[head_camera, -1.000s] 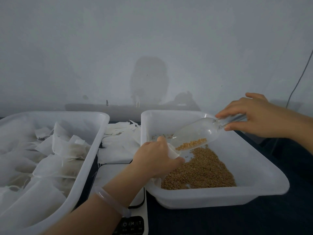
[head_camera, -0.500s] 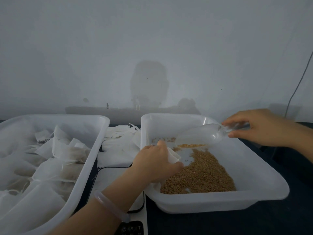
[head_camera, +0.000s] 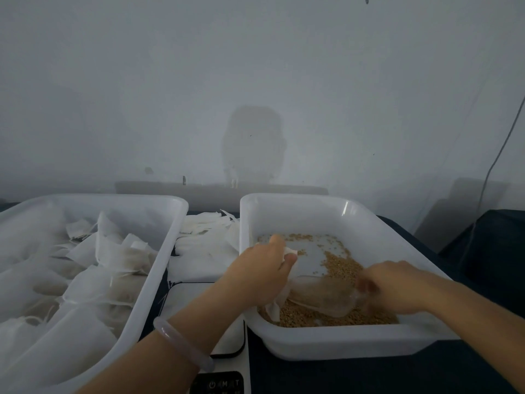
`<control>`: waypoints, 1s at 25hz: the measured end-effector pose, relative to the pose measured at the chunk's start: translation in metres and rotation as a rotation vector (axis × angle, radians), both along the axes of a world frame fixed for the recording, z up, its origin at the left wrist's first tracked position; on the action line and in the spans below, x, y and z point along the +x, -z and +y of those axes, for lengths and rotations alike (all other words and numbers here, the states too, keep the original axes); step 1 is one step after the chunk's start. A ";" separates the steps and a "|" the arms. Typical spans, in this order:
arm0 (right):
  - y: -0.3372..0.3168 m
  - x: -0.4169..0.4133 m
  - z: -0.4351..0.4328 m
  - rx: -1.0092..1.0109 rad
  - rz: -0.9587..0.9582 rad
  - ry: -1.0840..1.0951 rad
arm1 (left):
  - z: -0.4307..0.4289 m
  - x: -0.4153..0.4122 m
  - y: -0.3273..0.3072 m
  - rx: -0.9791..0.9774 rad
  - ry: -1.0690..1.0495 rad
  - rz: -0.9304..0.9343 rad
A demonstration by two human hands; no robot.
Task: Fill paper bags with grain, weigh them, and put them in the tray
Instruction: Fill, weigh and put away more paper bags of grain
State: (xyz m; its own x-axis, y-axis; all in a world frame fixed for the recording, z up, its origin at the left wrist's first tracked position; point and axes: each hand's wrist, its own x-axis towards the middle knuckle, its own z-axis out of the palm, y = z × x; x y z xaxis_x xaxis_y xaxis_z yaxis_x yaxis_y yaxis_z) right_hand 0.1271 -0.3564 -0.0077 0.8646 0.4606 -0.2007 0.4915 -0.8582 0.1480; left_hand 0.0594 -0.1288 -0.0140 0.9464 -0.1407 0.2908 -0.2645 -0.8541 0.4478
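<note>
At the left, the tray [head_camera: 93, 198] holds a heap of filled bags [head_camera: 113, 251], with none added in the last second. Between it and the bin, spare bags [head_camera: 204, 245] lie behind the scale [head_camera: 199, 302]. Its plate is bare, and its panel is cut off by the bottom edge. In mid-frame the left hand [head_camera: 255, 277] grips the bag [head_camera: 289, 251] over the left side of the bin [head_camera: 298, 217], just where it was. Only a white corner and a lower flap show, so how full it is cannot be told. The change is further right. The scoop [head_camera: 324, 297], raised to the bag's mouth a second ago, now lies low in the grain [head_camera: 341, 265] at the bin's near end. The right hand [head_camera: 397, 288] is at its handle, apparently gripping it, though motion blur smears the fingers. I judge another scoopful is being taken, so filling goes on and weighing waits.
</note>
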 end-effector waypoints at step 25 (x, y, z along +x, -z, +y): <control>-0.030 -0.038 0.155 1.339 0.422 -0.192 | 0.112 -0.040 -0.039 -0.545 0.024 0.278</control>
State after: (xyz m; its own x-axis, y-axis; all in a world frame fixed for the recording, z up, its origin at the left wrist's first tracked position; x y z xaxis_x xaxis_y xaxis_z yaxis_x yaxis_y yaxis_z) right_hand 0.0894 -0.2018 0.0223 0.7537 0.6074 0.2512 0.4167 -0.1461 -0.8972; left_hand 0.0197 -0.0172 0.0248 0.9956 -0.0632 0.0699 -0.0916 -0.4781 0.8735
